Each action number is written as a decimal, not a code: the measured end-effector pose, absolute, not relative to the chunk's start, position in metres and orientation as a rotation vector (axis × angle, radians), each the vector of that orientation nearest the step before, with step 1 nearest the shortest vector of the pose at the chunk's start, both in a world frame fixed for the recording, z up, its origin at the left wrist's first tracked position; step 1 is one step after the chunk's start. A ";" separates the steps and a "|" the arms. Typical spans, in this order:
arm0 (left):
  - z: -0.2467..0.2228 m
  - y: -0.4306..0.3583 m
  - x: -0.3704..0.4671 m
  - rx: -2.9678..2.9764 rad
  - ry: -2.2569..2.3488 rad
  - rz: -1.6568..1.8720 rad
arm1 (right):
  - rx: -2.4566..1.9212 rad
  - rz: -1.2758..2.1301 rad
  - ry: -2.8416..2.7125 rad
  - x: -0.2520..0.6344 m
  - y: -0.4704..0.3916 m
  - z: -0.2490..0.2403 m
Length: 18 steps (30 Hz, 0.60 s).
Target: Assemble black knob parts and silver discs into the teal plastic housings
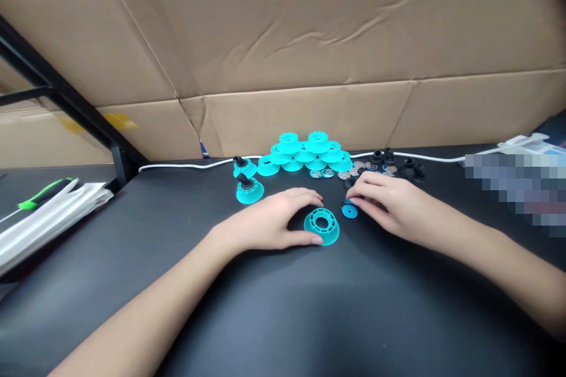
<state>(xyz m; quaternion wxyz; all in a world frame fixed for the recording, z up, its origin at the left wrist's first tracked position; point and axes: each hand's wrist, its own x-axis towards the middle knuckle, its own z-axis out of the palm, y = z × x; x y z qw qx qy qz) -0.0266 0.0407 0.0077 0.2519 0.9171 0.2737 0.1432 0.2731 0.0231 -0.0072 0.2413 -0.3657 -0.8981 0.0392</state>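
Observation:
My left hand curves around a turquoise flared plastic ring on the dark table, its thumb against the near rim and its fingertips at the far side. Just right of that ring, my right hand is closed in a pinch at a small blue disc with a centre hole. The disc's upper edge is hidden under the fingers. Farther left stand two more turquoise rings, the nearer one carrying a black fitting in its top.
Behind my hands a pile of turquoise rings stands near the cardboard wall. Several metallic discs and black fittings lie to its right. A white cable runs along the back. A green-black screwdriver lies far left.

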 end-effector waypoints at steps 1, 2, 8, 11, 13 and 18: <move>0.007 0.042 -0.027 2.476 0.744 0.389 | -1.016 0.114 -2.425 0.272 0.023 -0.007; 0.007 0.043 -0.027 2.459 0.741 0.390 | -1.030 0.137 -2.387 0.270 0.022 -0.006; 0.002 0.047 -0.028 2.408 0.731 0.400 | -1.034 0.404 -2.216 0.258 0.012 -0.001; 0.003 0.047 -0.028 2.420 0.743 0.385 | -0.987 0.487 -2.164 0.254 0.009 -0.002; 0.004 0.046 -0.028 2.432 0.746 0.374 | -0.963 0.526 -2.138 0.253 0.009 -0.003; 0.004 0.046 -0.027 2.444 0.726 0.387 | -0.898 0.641 -2.134 0.253 0.010 -0.003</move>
